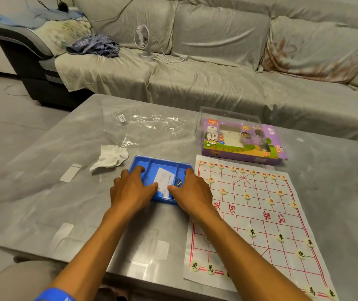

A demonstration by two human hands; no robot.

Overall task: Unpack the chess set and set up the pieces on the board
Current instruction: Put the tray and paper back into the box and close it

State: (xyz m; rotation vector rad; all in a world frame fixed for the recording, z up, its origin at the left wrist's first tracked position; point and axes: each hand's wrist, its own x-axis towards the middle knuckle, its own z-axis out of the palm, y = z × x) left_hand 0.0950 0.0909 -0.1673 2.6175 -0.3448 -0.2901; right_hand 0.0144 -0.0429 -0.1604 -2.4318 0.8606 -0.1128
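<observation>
Blue tray point(152, 165), long axis seemingly sideways, gripped at both ends by left hand point(131, 187) and right hand point(192, 190)

2 bare forearms, no sleeves visible. Left hand point(133, 187) and right hand point(192, 190): no rings, no watch. Blue band point(54, 294) with white lettering, illegible, on left arm at near frame edge.

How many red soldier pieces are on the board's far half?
4 soldier pieces in one row: that leftmost one, a second, a third, the rightmost. The right hand may hide a fifth further left.
</observation>
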